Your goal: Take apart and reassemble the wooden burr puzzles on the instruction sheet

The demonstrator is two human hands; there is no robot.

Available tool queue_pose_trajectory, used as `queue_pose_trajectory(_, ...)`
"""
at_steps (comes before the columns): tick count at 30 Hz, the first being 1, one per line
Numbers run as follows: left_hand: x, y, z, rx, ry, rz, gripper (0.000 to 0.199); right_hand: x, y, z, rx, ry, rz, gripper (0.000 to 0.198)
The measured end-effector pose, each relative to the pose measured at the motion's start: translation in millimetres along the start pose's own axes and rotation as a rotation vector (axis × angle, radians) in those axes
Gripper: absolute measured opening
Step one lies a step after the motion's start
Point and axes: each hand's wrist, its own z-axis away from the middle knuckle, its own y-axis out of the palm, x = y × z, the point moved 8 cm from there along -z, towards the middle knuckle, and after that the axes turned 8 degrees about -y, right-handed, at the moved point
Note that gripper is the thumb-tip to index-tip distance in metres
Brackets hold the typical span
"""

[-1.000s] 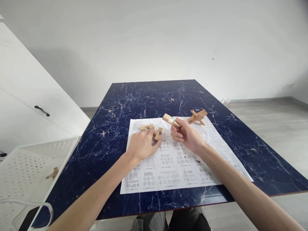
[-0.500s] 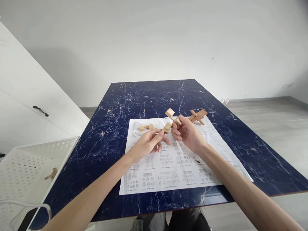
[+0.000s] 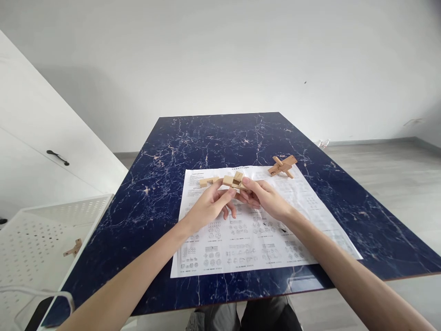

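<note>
Joined notched wooden puzzle pieces (image 3: pixel 237 177) are gripped between both hands above the printed sheet. My left hand (image 3: pixel 214 201) pinches their left and lower side, its other fingers curled loosely beneath. From the right, my right hand (image 3: pixel 263 195) holds the same pieces between thumb and fingers. Fingers cover part of the pieces, so how they interlock is partly hidden. Just behind my left hand a single notched wooden piece (image 3: pixel 204 183) lies on the sheet. At the sheet's far right corner rests an assembled cross-shaped wooden puzzle (image 3: pixel 283 166).
A creased paper sheet with printed diagrams (image 3: pixel 237 257) lies on the dark blue marbled table (image 3: pixel 206 142). To the left is a white perforated shelf (image 3: pixel 37 230) with another small wooden puzzle (image 3: pixel 73 248) and a white cable (image 3: pixel 37 291). A white cabinet (image 3: pixel 51 115) stands beyond.
My right hand has moved left and turned, bringing its wooden piece against the one in my left hand. The pieces now sit crosswise together. The cross-shaped puzzle is more fully visible.
</note>
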Motion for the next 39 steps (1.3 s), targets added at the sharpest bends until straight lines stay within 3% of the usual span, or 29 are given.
queue_pose_trajectory(7, -4, 3, 2, 0.053, 0.033, -0.018, 0.055, -4, -2, 1, -0.004, 0.031, -0.044, 0.06)
queue_pose_trajectory(13, -9, 2, 5, -0.006, 0.061, -0.064, 0.058, -4, 4, 0, 0.013, 0.068, -0.139, 0.063)
queue_pose_trajectory(21, -12, 1, 7, -0.131, 0.13, -0.208, 0.034, -8, 3, 1, -0.014, 0.08, -0.129, 0.069)
queue_pose_trajectory(28, -21, 1, 10, -0.187, 0.214, -0.225, 0.031, -8, 8, 1, 0.011, 0.132, -0.266, 0.062)
queue_pose_trajectory(32, -28, -7, 12, -0.258, 0.26, -0.264, 0.028, -14, 10, 2, 0.031, 0.156, -0.201, 0.063)
queue_pose_trajectory(35, -26, -8, 11, -0.249, 0.22, -0.289, 0.031, -15, 9, 4, 0.02, 0.17, -0.094, 0.066)
queue_pose_trajectory(39, -22, -10, 8, -0.246, 0.174, -0.209, 0.031, -2, 7, 4, -0.002, 0.095, 0.128, 0.069)
